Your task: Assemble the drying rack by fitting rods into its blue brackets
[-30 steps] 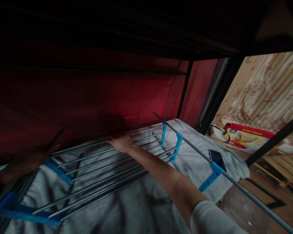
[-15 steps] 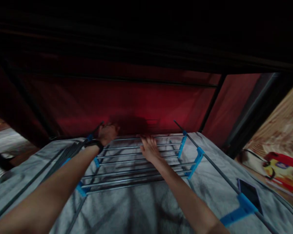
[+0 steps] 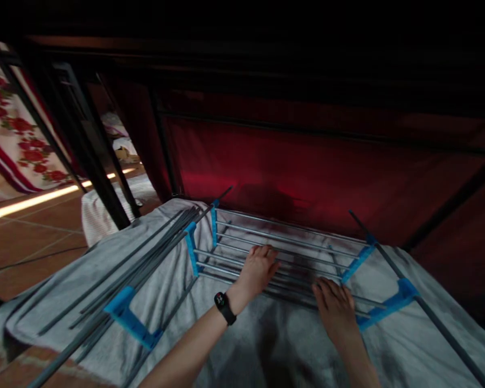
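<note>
A partly assembled rack point(image 3: 295, 237) of grey metal rods and blue plastic brackets lies on a grey cloth. My left hand point(image 3: 258, 267), with a black watch on its wrist, rests over the rods left of the middle, fingers loosely bent and thumb apart. Farther right, my right hand point(image 3: 336, 302) lies over the front rods beside a blue bracket point(image 3: 388, 307), its fingers apart. Neither hand is seen wrapped round a rod, though the fingertips' undersides are hidden. Another blue bracket point(image 3: 135, 323) sits on the long left rods, nearer to me.
Loose grey rods point(image 3: 145, 258) lie bundled on the cloth point(image 3: 262, 345) at the left. Behind the rack stands a red panel point(image 3: 267, 156) in a dark frame. Tiled floor point(image 3: 28, 237) and a floral fabric point(image 3: 24, 129) show at the far left.
The view has swung left. My left hand has come off the rack's far left corner to its middle rods; my right hand has shifted from the far rods to the front right.
</note>
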Demonstrator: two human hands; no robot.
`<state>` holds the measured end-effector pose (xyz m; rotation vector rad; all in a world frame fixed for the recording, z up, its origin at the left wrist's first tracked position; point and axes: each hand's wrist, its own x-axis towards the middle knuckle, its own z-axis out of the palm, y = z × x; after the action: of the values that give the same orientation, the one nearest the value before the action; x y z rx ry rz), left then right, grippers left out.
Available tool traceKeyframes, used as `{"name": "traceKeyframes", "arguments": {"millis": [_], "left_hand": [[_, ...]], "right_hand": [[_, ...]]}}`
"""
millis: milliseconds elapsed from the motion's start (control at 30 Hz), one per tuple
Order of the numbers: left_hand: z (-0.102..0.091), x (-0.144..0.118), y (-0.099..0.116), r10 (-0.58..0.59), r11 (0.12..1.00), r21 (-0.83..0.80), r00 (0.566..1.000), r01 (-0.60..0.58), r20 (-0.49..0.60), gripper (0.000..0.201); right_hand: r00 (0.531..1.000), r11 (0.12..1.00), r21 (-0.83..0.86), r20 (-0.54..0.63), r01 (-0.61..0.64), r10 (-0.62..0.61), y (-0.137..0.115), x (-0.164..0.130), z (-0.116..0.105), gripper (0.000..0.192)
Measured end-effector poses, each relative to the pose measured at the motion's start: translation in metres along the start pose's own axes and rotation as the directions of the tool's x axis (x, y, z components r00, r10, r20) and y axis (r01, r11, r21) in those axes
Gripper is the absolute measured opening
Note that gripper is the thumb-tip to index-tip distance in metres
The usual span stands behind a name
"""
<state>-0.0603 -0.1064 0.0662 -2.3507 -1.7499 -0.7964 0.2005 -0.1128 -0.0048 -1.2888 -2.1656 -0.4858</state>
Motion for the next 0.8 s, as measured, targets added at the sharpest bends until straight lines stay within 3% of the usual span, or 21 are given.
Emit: {"name": "traceKeyframes", "arguments": {"millis": [100, 200, 567, 700, 800], "left_hand": [[0.002, -0.024, -0.004, -0.049, 0.997, 0.058, 0.994, 0.043, 0.1, 0.036], [-0.001, -0.031, -0.008, -0.029, 0.995, 0.098, 0.988, 0.015, 0.15, 0.041], [0.005, -0.036, -0.014, 0.041, 0.988, 0.143, 0.989, -0.062, 0.143, 0.039], [0.002, -0.036, -0.016, 0.058, 0.986, 0.146, 0.981, -0.086, 0.184, 0.038], [0.001, -0.035, -0.017, 0.066, 0.981, 0.165, 0.979, -0.098, 0.191, 0.036]], "right_hand": [[0.999, 0.998, -0.045, -0.009, 0.038, -0.039, -0.002, -0.003, -0.004, 0.038], [0.999, 0.999, -0.045, -0.022, 0.023, -0.024, -0.003, -0.001, -0.004, 0.039], [0.999, 1.0, 0.01, -0.03, 0.018, -0.017, 0.005, -0.008, 0.006, 0.042], [0.996, 0.997, 0.071, -0.086, 0.01, -0.004, -0.005, -0.008, -0.003, 0.047], [0.988, 0.973, 0.227, -0.138, -0.032, 0.065, -0.021, -0.022, -0.001, 0.046]]}}
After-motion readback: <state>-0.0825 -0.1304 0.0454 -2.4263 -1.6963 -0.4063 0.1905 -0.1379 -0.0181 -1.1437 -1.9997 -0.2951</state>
